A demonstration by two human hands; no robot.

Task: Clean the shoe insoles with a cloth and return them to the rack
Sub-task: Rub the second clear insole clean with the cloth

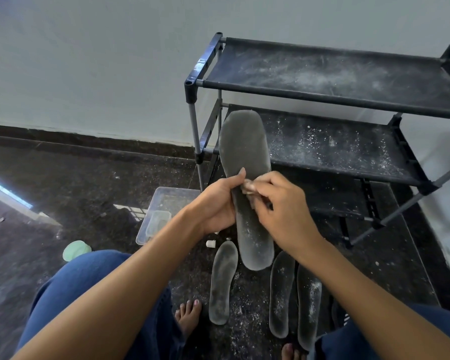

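**Non-task items observed at floor level**

A dark speckled stone floor (76, 178) carries all items. A clear plastic container (164, 203) sits near the middle of the floor, with a smaller clear box (157, 222) lying inside it. A pale green round lid (76, 250) lies just left of the container, partly hidden behind a blue-trousered knee (89, 281). A small white cap (210, 243) rests just right of the container's near corner. White dust and grit (scattered, unevenly) cover the floor. A grey wall (102, 61) meets the floor's far edge at a dark skirting band (63, 136). Bare toes (189, 311) rest on the floor near its lower edge.
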